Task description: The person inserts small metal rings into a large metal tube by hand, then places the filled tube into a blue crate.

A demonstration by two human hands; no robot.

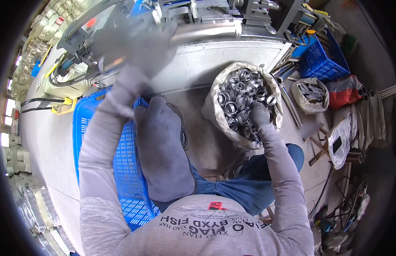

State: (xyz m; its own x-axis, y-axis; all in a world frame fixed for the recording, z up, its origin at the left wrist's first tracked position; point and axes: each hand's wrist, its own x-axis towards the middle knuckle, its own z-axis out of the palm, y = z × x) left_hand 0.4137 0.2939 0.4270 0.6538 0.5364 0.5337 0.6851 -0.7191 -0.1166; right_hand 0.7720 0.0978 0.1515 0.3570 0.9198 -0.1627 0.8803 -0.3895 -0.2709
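Near left, the crate [125, 170] is bright blue with a slotted grid pattern. The sack [215, 106] at right is off-white, its rings [240, 94] shiny silver. Both gloves are grey, the sleeves pale heathered grey, the trousers [232, 187] denim blue. Far right, another blue crate [324, 59].

Blue crate [121, 162] at left, 2nd blue crate [324, 59] top right w/ small sack [310, 96] nearby.

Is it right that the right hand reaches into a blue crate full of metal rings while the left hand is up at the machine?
Not quite. In the head view the right hand reaches into a white woven sack, not a blue crate, full of metal rings. The blue crate sits by the left arm. The left hand is indeed up at the machine, though blurred.
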